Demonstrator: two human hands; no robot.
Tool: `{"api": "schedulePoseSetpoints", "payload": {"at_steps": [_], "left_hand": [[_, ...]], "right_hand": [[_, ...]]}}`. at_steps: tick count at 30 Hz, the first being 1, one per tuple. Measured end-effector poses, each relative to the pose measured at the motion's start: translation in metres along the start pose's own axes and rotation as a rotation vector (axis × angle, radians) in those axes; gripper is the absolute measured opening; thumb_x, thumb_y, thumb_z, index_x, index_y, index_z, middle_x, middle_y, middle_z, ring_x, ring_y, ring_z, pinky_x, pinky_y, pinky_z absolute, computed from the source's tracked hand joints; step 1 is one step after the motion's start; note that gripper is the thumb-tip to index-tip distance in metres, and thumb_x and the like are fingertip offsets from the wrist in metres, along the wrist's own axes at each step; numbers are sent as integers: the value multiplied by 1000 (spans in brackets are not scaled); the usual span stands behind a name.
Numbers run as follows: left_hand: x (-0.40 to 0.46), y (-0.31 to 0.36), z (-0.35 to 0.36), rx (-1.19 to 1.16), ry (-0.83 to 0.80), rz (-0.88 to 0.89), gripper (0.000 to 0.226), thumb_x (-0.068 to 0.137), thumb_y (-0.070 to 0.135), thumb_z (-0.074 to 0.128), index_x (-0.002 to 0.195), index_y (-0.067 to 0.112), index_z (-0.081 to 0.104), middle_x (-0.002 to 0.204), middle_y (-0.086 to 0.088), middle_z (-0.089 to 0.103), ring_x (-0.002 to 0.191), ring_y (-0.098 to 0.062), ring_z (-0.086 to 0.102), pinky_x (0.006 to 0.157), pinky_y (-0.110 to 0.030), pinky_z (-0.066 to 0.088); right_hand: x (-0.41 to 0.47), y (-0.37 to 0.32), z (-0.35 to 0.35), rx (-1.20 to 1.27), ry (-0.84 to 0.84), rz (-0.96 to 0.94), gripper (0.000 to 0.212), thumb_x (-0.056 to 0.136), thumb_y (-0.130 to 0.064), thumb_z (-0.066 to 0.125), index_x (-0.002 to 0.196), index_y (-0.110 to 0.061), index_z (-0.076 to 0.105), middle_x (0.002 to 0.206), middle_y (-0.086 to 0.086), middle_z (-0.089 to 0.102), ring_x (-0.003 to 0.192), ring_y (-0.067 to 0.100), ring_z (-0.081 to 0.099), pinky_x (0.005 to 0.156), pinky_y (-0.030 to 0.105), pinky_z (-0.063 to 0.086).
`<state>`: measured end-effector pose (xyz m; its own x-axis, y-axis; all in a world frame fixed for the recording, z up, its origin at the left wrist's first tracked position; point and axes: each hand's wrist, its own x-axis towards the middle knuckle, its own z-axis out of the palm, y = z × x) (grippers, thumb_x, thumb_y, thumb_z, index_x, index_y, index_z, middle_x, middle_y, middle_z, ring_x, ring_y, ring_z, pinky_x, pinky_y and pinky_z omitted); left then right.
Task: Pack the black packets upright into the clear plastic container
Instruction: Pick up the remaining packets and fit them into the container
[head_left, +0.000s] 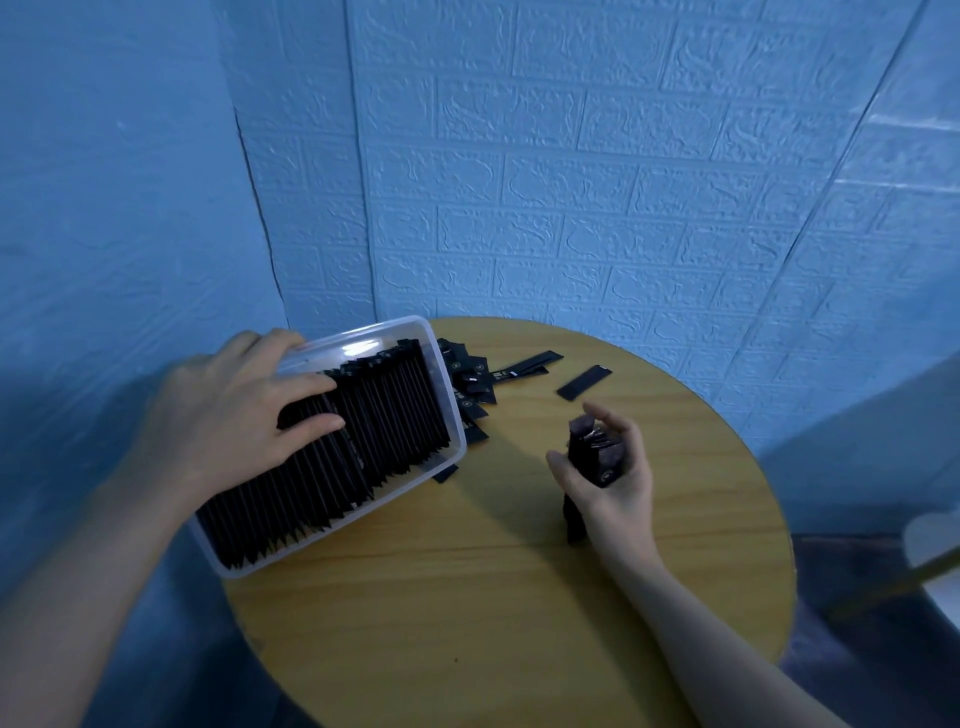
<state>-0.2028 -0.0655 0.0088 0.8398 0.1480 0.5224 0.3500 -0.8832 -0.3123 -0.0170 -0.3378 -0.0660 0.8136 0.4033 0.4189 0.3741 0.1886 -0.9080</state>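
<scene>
On the round wooden surface (467, 597) the clear plastic container (447, 410), tilted at its left edge, is already nearly full of black packets (374, 431) standing in close rows, so most of the job looks done. The left hand (234, 410) rests over the container's near side, fingers fairly straight and pressing on the packed rows. To the container's right the right hand (610, 478) grips a small bundle (592, 457), and loose packets (478, 384) lie beyond the container, unpacked.

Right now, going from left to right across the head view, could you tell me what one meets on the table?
Left hand → clear plastic container → loose packets → bundle of packets in the right hand.
</scene>
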Motion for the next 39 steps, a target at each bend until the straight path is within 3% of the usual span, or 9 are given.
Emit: {"api": "schedulePoseSetpoints", "payload": {"at_steps": [4,9,13,17,21,30,33,36,39], "left_hand": [[0,2,-2,-17,-8,6,59,84,68,33,96,31,78,113,-7,64,94,-32,63,51,-35,49],[-1,3,-5,-40,3,9,58,84,68,34,95,31,78,112,-7,64,93,-31,64,50,-37,51],[-2,0,-5,-64,-21,-12,58,83,71,33,97,35,76,115,-3,63,98,-28,64,55,-37,53],[-2,-7,-10,-162,-158,-140,70,72,85,19,104,49,70,124,7,57,113,-18,57,67,-35,49],[-8,-1,-20,-247,-329,-200,83,58,90,10,113,56,62,129,17,49,124,-9,48,79,-32,41],[-25,22,2,-696,-602,-350,90,37,109,16,94,59,63,116,18,55,108,-7,55,96,-40,45],[-29,24,-1,-643,-515,-343,101,48,105,12,115,49,64,136,12,48,125,-12,48,102,-44,42],[-41,26,-9,-687,-299,-298,78,75,87,21,122,42,64,141,13,48,131,-11,46,106,-45,40],[-54,34,-16,-691,-396,-148,76,83,80,9,134,46,52,151,17,38,142,-1,27,121,-39,18]], "right_hand": [[-9,6,-9,-76,-126,232,28,84,-5,70,104,-21,59,94,2,69,83,8,65,74,20,49],[-8,5,-4,-160,-71,233,18,88,-15,69,97,-27,59,94,16,64,84,30,64,73,38,54],[-12,-18,25,-6,-202,257,13,86,-7,68,94,-13,60,85,24,65,69,23,65,58,25,52],[-13,-35,65,56,-292,181,11,86,-7,69,92,-14,62,75,4,69,69,17,66,61,22,52],[-8,-48,97,125,-331,177,12,87,-1,66,93,-9,60,76,9,70,68,16,68,65,23,53],[12,-67,97,-280,-598,331,26,87,-6,66,108,-13,55,83,12,70,69,27,71,65,43,61],[17,-73,93,-271,-643,413,23,87,-4,66,107,-11,57,84,14,70,68,25,71,64,42,61],[20,-78,91,-259,-687,462,21,87,0,66,104,-10,60,83,13,69,64,23,69,60,37,61],[21,-81,93,-295,-737,475,21,85,2,67,102,-9,61,79,14,70,62,24,69,61,35,61]]}}
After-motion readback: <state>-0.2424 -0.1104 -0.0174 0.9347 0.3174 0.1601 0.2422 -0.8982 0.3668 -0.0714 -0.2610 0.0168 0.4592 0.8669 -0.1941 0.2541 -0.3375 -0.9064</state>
